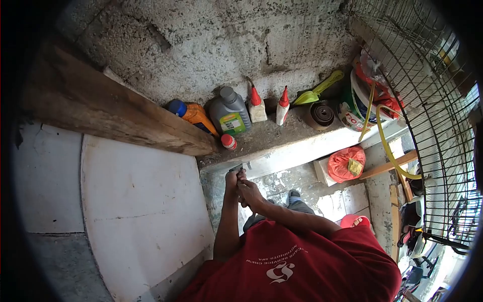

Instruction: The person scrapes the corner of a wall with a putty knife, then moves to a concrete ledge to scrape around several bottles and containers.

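Observation:
My left hand [232, 179] is closed, held in front of my body below the ledge's edge. Pressed up against it, my right hand [249, 193] is closed too, its fingers curled near the left palm. A small dark-grey bit shows at the top of the left fingers, too small to name; whatever else the hands hold is hidden. Nearest to them on the concrete ledge [271, 143] stands a small red-capped bottle [228, 142]. Behind it are a grey oil bottle [230, 113] with a green label and an orange bottle [198, 117] with a blue cap.
Two red-nozzled glue bottles, one white [282, 110], a yellow-green scoop [317, 89], a dark round roll [322, 115] and a bucket [349, 113] line the ledge. A wooden beam [121, 105] slants at left. A wire cage [432, 100] and red plastic bag [344, 163] are at right.

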Available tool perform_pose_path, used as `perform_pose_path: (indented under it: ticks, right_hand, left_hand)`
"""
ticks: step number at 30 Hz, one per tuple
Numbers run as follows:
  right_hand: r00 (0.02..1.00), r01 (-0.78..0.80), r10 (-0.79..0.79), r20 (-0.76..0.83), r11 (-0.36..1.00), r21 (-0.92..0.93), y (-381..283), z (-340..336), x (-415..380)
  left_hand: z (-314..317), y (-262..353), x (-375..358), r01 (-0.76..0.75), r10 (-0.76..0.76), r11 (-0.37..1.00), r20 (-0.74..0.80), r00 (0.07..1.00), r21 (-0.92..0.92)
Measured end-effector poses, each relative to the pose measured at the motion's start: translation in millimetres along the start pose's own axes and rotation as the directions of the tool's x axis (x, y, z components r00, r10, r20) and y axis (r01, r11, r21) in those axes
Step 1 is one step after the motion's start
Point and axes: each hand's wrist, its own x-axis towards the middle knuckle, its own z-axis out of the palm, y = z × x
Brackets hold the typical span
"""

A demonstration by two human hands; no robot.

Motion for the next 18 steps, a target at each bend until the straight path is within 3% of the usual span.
perform_pose_path:
  ticks: [4, 5, 8, 12, 15, 16, 18]
  right_hand:
    - [0.996, 0.026, -0.03, -0.088, 0.999, -0.046, 10.9, 0.0, 14.9]
    - [0.996, 0.009, -0.007, -0.085, 1.0, 0.024, 8.9, -0.9, 11.3]
    - [0.999, 0.028, -0.026, -0.041, 0.998, 0.06, 0.0, 1.2, -2.0]
    - [0.997, 0.032, -0.022, -0.071, 0.989, 0.147, 7.0, -6.7, 19.8]
    - [0.997, 0.043, -0.039, -0.06, 0.997, 0.06, -7.3, 1.1, -6.1]
    - [0.997, 0.051, -0.05, -0.066, 0.999, 0.012, -12.7, 5.4, -16.2]
    - [0.998, 0.019, -0.014, -0.066, 0.996, 0.084, -10.2, 4.2, -3.6]
  left_hand:
    - [-13.4, -7.3, 12.9, 0.066, -0.063, 0.997, 0.079, 0.995, -0.028]
    - [-10.4, -7.0, 11.9, 0.07, -0.068, 0.997, 0.087, 0.994, -0.023]
    - [6.2, 0.1, -1.1, 0.057, -0.055, 0.997, 0.027, 0.998, -0.06]
    - [-8.1, -8.4, 23.2, 0.086, -0.092, 0.995, 0.11, 0.99, 0.055]
    - [19.7, 3.8, -7.9, 0.094, -0.094, 0.996, 0.058, 0.994, 0.01]
    - [19.2, 4.8, -6.9, 0.079, -0.082, 0.995, 0.041, 0.996, 0.064]
    - [13.4, 8.3, -4.3, 0.044, -0.046, 0.985, 0.009, 0.999, 0.166]
